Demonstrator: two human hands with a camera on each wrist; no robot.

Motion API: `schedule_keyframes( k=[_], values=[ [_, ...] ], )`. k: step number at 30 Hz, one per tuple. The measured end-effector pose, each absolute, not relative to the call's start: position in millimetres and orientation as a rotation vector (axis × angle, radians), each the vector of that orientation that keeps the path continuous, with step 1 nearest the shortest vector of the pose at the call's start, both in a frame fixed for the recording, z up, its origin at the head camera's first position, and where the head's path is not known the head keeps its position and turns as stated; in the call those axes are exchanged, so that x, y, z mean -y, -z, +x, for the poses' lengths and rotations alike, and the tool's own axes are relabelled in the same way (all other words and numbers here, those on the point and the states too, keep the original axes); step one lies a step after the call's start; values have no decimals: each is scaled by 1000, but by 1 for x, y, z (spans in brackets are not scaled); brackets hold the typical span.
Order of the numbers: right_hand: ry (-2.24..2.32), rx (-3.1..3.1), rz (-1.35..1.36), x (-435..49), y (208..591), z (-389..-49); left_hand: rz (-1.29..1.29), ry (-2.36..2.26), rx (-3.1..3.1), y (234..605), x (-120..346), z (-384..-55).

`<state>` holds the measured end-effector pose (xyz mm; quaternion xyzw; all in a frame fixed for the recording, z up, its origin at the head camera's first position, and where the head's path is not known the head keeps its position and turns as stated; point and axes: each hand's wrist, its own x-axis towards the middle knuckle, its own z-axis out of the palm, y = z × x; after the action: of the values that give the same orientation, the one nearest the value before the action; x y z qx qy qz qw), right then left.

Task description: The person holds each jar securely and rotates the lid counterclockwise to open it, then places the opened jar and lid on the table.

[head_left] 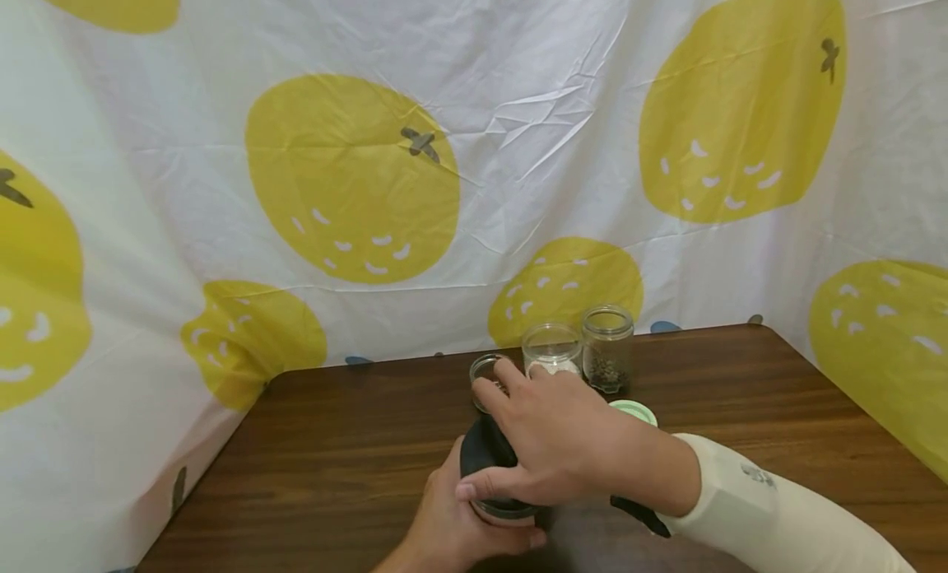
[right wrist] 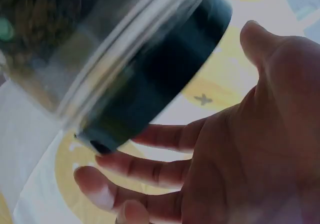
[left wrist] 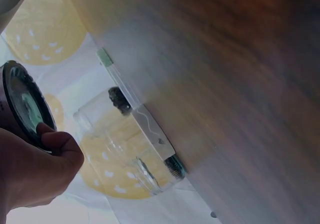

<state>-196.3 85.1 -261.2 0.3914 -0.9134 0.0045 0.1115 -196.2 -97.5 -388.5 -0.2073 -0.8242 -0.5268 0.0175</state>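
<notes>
My left hand (head_left: pixel 462 515) grips a glass jar (right wrist: pixel 45 69) from the side, with its fingers wrapped around the body. Brown, coarse contents show through the glass in the right wrist view. A dark lid (head_left: pixel 483 458) covers the jar's end. Over that lid my right hand (head_left: pixel 551 429) is spread, thumb at the near edge in the head view. In the right wrist view its fingers extend loosely beside the lid's rim, and the thumb stands apart from it. The left wrist view shows the jar's dark-rimmed round end (left wrist: pixel 30 104) by the left thumb.
Beyond the hands stand a small glass jar (head_left: pixel 481 384), a glass jar with white contents (head_left: pixel 551 342) and a taller jar with dark bits (head_left: pixel 607 351). A pale green lid (head_left: pixel 635 410) lies behind my right wrist. Lemon-patterned cloth (head_left: pixel 518 161) surrounds the wooden table (head_left: pixel 333 449).
</notes>
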Motion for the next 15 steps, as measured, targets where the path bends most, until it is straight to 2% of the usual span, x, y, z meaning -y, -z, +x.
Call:
schedule_keyframes(
  k=[5,15],
  values=[
    [48,2755,1120,-81,266,-196,-550,1741,2545,388,98,-196],
    [75,2780,1248,-84,265,-202,-657,1830,2496,393,98,-196]
  ],
)
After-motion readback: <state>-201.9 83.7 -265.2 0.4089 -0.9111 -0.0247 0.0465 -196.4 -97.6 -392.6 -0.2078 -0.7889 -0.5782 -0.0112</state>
